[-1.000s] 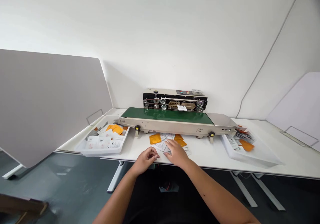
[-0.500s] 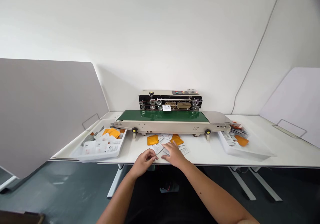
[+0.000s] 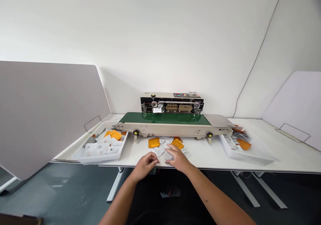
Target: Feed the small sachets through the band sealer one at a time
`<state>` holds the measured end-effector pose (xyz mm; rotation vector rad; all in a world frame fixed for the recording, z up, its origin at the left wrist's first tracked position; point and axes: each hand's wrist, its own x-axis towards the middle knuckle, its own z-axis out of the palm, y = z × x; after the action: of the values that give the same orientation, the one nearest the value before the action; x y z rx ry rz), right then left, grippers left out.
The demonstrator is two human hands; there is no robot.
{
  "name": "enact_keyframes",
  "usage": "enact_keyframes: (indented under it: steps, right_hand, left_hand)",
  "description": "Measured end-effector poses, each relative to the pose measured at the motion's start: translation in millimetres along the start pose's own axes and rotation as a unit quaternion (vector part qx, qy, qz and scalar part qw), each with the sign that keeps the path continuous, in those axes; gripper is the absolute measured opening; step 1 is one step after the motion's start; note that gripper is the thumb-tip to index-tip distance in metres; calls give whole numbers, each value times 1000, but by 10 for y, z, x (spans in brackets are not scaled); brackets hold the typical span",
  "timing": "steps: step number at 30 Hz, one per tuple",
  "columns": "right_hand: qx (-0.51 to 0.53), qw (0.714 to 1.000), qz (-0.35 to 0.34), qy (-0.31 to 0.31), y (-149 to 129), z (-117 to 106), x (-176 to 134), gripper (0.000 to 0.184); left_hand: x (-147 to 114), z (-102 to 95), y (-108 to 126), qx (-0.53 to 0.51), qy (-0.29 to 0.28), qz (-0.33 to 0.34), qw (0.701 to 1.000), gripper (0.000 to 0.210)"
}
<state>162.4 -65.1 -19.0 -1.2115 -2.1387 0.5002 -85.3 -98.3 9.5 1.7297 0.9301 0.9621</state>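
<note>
My left hand [image 3: 146, 164] rests at the table's front edge with curled fingers, thumb and forefinger drawn close together; nothing shows between them. To its right, my right hand [image 3: 177, 158] has its thumb and fingers around a small white packet [image 3: 169, 155] at the front of a loose pile. White printed packets [image 3: 157, 151] lie in this pile, partly covered by my right hand. An orange packet [image 3: 153, 142] sits at its left, and more orange packets [image 3: 178, 143] lie beyond my right fingers. Another white packet [image 3: 157, 110] stands upright in the sealing machine [image 3: 173, 95], above the belt.
A green conveyor belt [image 3: 165, 118] runs across behind the pile. At the left, a white bin [image 3: 100, 159] holds white and orange packets. Another white bin [image 3: 250, 156] at the right holds more packets. Grey panels [image 3: 50, 118] flank the table.
The packet in the sealing machine has moved left along the rollers. My right hand has drawn slightly toward me, and a white packet now shows between its thumb and fingers. My left hand stays curled.
</note>
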Motion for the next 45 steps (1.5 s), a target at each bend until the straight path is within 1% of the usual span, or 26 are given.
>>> enact_keyframes:
  steps: [5, 8, 13, 19, 21, 23, 25, 26, 30, 32, 33, 35, 38, 40, 42, 45]
  right_hand:
    - [-59, 998, 23, -25, 6, -74, -70, 73]
    - [-53, 998, 24, -36, 1, -123, -94, 74]
    - [-17, 999, 12, -41, 58, -220, -123, 69]
    - [46, 996, 53, -61, 111, -351, -161, 67]
    - [59, 995, 45, -73, 123, -354, -149, 63]
    - [58, 995, 20, -76, 139, -328, -127, 54]
    - [40, 998, -2, -58, 154, -285, -107, 47]
    - [27, 999, -9, -38, 158, -263, -102, 47]
    - [-2, 996, -42, 84, 118, -212, -137, 56]
    - [17, 988, -63, 138, 47, -198, -172, 52]
    - [33, 985, -71, 152, -3, -189, -186, 48]
    - [71, 983, -69, 154, -125, -156, -199, 35]
    - [122, 984, -39, 125, -329, -73, -170, 21]
    - [153, 982, -17, 113, -450, -6, -131, 17]
    - [177, 977, -3, 117, -541, 59, -92, 16]
    - [207, 970, -7, 127, -595, 140, -57, 16]
  left_hand:
    - [7, 5, -16, 1, 0, 8, 1000, 29]
    - [10, 6, 0, 6, -1, 8, 1000, 27]
    - [12, 0, 14, 20, -4, 1, 1000, 29]
    - [14, 7, -6, 19, -4, 3, 1000, 26]
    - [11, 13, 4, 21, -5, 2, 1000, 25]
    - [8, 18, 20, 23, -4, 0, 1000, 25]
    - [5, 22, 34, 26, -6, -2, 1000, 25]
    - [4, 23, 39, 26, -7, -2, 1000, 25]
    - [4, 22, 47, 25, -8, 1, 1000, 25]
    - [9, 18, 47, 23, -10, 1, 1000, 26]
    - [12, 14, 47, 21, -10, 3, 1000, 27]
    - [19, 1, 42, 14, -8, 11, 1000, 30]
    - [31, -23, 20, 20, -13, 24, 999, 41]
    - [36, -35, -1, 43, -23, 21, 999, 42]
    - [37, -42, -23, 66, -31, 11, 997, 35]
    - [36, -47, -60, 78, -22, 3, 997, 32]
